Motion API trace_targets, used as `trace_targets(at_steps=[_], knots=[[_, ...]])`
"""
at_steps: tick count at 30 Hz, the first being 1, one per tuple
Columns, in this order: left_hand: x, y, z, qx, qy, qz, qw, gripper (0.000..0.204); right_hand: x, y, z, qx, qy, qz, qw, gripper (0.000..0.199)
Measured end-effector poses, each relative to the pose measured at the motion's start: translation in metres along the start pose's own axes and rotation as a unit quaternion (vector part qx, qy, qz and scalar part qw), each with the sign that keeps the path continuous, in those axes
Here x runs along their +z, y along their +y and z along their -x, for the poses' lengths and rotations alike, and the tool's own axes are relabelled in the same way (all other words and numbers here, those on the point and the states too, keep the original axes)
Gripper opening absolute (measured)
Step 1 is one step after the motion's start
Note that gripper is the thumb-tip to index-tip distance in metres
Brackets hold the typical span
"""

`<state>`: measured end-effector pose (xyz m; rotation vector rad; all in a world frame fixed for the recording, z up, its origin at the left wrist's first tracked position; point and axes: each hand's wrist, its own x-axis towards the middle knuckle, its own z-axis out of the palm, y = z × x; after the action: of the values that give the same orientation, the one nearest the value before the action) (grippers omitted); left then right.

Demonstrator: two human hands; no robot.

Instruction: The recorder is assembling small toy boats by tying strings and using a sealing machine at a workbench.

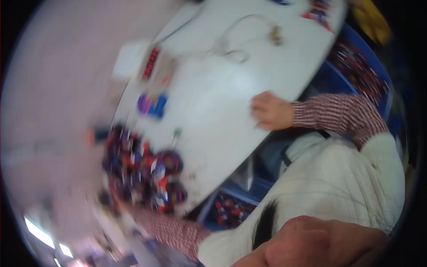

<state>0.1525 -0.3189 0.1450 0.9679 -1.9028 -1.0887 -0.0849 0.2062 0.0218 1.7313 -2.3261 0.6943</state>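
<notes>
My right hand (272, 111) rests on the white table (222, 111) by its near edge. Its fingers are curled in; whatever they may hold is hidden. At the far left, my left arm in a checked sleeve reaches out to a heap of red, purple and dark round pieces (133, 169). My left hand (119, 202) is at the lower edge of this heap, too smeared by motion to show its fingers. Between the two hands, nearer the heap, lies a small purple and blue object (152, 105) with some yellow on it.
Blue bins (344, 82) with similar pieces stand along the table's near side, another bin (207, 213) lower down. A display with red lit digits (151, 63) sits at the far edge. A thin cable (231, 31) crosses the tabletop. Someone's yellow-sleeved arm (373, 22) shows upper right.
</notes>
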Motion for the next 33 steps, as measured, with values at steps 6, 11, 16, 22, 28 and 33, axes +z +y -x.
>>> trace_targets(at_steps=[6,11,16,22,28,33], knots=[[0.074,0.009,0.035,0.057,-0.061,-0.101,0.991,0.071,0.027,-0.005,-0.004,0.025,0.007,0.032,0.999,0.025],[0.007,-0.030,0.004,0.072,0.058,-0.250,0.964,0.073,0.034,0.003,0.004,0.036,0.062,-0.076,0.995,0.023],[-0.060,-0.051,-0.057,0.098,0.073,-0.452,0.884,0.063,-0.028,0.063,0.029,0.037,0.335,-0.157,0.928,0.027],[0.219,0.091,0.186,0.118,-0.283,-0.135,0.942,0.028,-0.132,0.171,0.102,0.298,0.292,-0.058,0.907,0.023],[0.472,0.183,0.348,0.330,-0.492,0.092,0.800,0.064,-0.186,0.262,0.087,0.358,0.374,-0.209,0.829,0.024],[0.651,0.259,0.371,0.371,-0.446,-0.107,0.807,0.113,-0.236,0.284,0.074,0.352,0.279,-0.072,0.890,0.023]])
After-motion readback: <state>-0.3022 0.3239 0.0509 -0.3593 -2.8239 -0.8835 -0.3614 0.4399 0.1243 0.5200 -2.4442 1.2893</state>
